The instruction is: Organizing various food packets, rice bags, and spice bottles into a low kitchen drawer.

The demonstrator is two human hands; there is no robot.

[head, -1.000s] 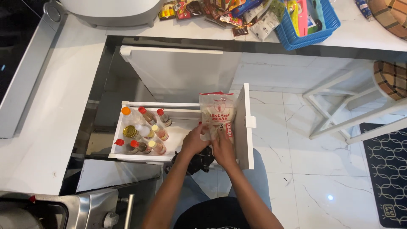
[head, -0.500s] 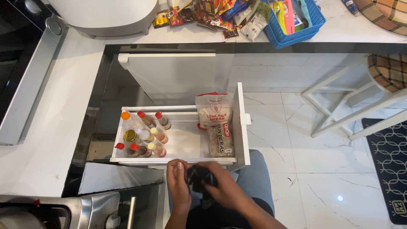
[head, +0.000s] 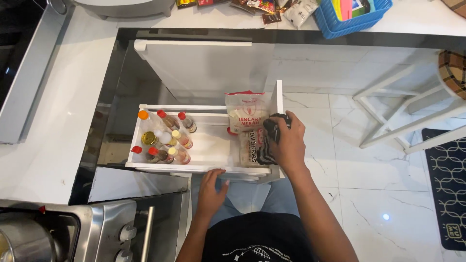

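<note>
We look down on the white countertop (head: 58, 97), which runs along the left and the far side of the pulled-out white drawer (head: 208, 145); this drawer is our landmark. To the right of the drawer there is the pale marble floor (head: 388, 184), with a white stool (head: 412, 111) standing on it, well apart from the drawer. Near the left corner in front of the drawer we see a steel stove (head: 97, 228) with knobs. Far behind the drawer, on the counter, there is a blue basket (head: 349, 19) with coloured things inside, and some snack packets (head: 262, 7) lie just beside it. Inside the drawer, at its right end, a tall white food bag (head: 245, 111) stands upright, and a flat white packet (head: 250, 148) lies in front of it. At the left end of the drawer a group of small sauce bottles (head: 165, 138) with red, orange and yellow caps stands close together. Our right hand (head: 289, 143) is over the right end of the drawer, with the fingers closed around a dark crumpled bag (head: 272, 133), which touches the flat packet. Our left hand (head: 213, 187) rests on the front edge of the drawer, fingers loosely spread and holding nothing.
</note>
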